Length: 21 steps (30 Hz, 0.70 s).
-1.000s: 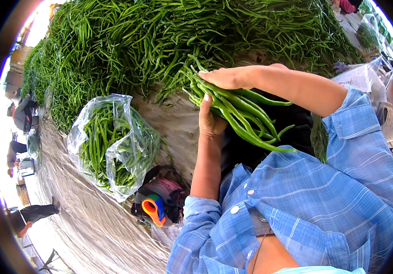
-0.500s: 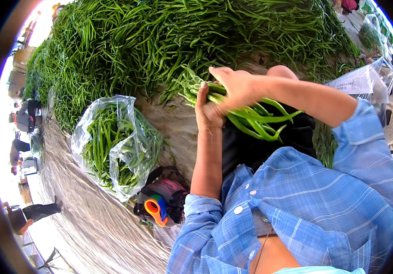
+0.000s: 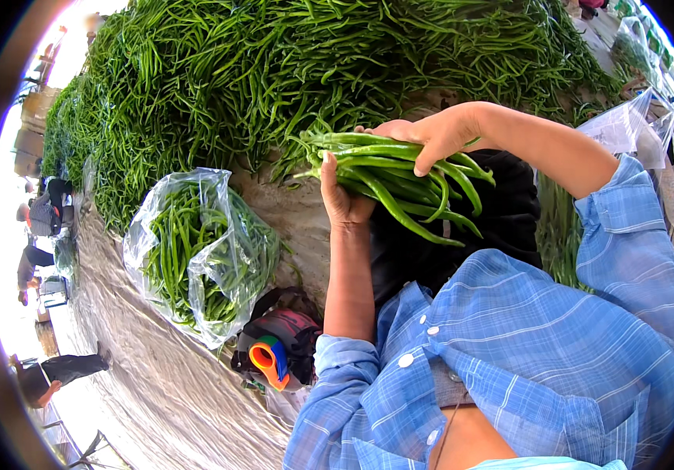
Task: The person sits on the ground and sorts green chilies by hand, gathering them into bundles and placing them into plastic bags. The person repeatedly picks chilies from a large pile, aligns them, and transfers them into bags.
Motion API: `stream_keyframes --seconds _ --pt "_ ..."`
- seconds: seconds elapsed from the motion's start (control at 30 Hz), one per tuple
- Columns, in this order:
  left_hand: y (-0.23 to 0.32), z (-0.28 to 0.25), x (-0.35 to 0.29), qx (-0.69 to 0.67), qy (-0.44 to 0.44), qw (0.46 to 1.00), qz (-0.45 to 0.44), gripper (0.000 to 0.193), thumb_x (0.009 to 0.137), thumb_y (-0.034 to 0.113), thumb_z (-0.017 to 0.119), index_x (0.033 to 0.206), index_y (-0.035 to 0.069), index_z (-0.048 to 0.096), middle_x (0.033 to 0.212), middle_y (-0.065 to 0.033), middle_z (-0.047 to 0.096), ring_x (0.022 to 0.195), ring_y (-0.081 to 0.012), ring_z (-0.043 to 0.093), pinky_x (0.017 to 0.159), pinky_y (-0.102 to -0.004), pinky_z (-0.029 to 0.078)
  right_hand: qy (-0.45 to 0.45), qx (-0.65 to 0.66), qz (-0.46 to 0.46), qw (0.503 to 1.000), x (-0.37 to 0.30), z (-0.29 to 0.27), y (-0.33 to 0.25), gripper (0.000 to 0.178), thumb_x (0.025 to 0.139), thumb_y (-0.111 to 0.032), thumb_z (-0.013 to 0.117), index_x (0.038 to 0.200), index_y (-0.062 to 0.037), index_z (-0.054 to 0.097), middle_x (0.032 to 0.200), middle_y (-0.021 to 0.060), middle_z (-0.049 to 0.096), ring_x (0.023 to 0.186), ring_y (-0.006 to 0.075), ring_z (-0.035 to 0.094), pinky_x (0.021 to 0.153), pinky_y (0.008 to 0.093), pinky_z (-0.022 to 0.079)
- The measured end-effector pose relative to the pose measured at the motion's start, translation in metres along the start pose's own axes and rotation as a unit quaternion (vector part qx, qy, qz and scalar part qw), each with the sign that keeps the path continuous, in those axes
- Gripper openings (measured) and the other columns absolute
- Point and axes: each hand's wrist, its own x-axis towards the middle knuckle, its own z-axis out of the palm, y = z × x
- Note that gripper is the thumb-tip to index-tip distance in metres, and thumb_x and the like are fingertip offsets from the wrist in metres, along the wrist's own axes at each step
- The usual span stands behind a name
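A bundle of long green chili peppers (image 3: 400, 182) lies across both my hands above my lap, stems to the left and tips to the right. My left hand (image 3: 343, 196) cups the stem end from below with its thumb up along the near side. Over the top and far side curls my right hand (image 3: 431, 137), its thumb pressed on the peppers and most of its fingers hidden behind them. Just beyond the bundle rises a large heap of green chili peppers (image 3: 274, 70).
A clear plastic bag (image 3: 204, 251) filled with chili peppers stands at my left. Beside it lie a dark bag (image 3: 298, 329) and an orange and blue tape dispenser (image 3: 268, 359). Plastic sheeting (image 3: 149, 368) covers the ground. Other people (image 3: 59, 376) are at the far left.
My right hand has moved right along the bundle, from near the stems to its middle. The peppers lie fuller in view, and the left hand has shifted slightly left.
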Motion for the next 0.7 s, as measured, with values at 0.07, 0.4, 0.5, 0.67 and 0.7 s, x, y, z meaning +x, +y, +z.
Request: stream_keyframes --seconds 0.07,0.4,0.5,0.67,0.7 --pt "-0.003 0.001 0.003 0.036 -0.012 0.999 0.029 0.063 0.084 0.038 0.067 0.128 -0.003 0.047 0.129 -0.0158 0.053 0.12 -0.0307 0.051 0.106 -0.0443 0.039 0.025 -0.078 0.014 0.997 0.0 0.002 -0.004 0.085 0.07 -0.012 0.062 0.146 -0.0038 0.025 0.146 0.0174 0.033 0.135 0.0285 0.034 0.109 0.0385 0.033" --pt "0.005 -0.003 0.008 -0.017 0.131 0.991 0.011 0.028 0.081 0.021 0.062 0.104 0.003 0.06 0.101 -0.0126 0.066 0.094 -0.0284 0.063 0.09 -0.0454 0.05 0.286 -0.402 -0.144 0.858 -0.002 0.046 -0.029 0.082 0.061 0.0 0.072 0.135 -0.0119 0.037 0.116 0.0133 0.045 0.104 0.0347 0.055 0.084 0.0422 0.05" --pt "0.005 -0.003 0.007 -0.014 0.142 0.989 0.026 0.027 0.082 0.021 0.062 0.101 0.003 0.061 0.101 -0.0122 0.066 0.093 -0.0288 0.063 0.089 -0.0436 0.051 0.307 -0.477 -0.243 0.787 -0.003 0.053 -0.011 0.062 0.071 -0.002 0.068 0.126 -0.0115 0.043 0.12 0.014 0.046 0.102 0.0343 0.058 0.074 0.0404 0.055" --pt "0.001 -0.008 0.01 -0.042 0.142 0.988 0.044 0.023 0.083 0.02 0.061 0.1 0.004 0.061 0.098 -0.0112 0.066 0.092 -0.0274 0.064 0.087 -0.0412 0.052 0.376 -0.452 -0.29 0.755 0.002 0.062 0.003 0.045 0.082 -0.011 0.06 0.125 -0.0074 0.049 0.124 0.0154 0.05 0.111 0.0327 0.056 0.08 0.0406 0.056" --pt "0.001 -0.006 0.008 -0.038 0.146 0.987 0.046 0.024 0.084 0.02 0.061 0.101 0.004 0.06 0.098 -0.0112 0.066 0.092 -0.0273 0.064 0.087 -0.0411 0.052 0.377 -0.496 -0.292 0.725 0.002 0.063 0.001 0.044 0.084 -0.014 0.059 0.126 -0.0058 0.05 0.124 0.0156 0.051 0.113 0.0318 0.055 0.081 0.0405 0.055"
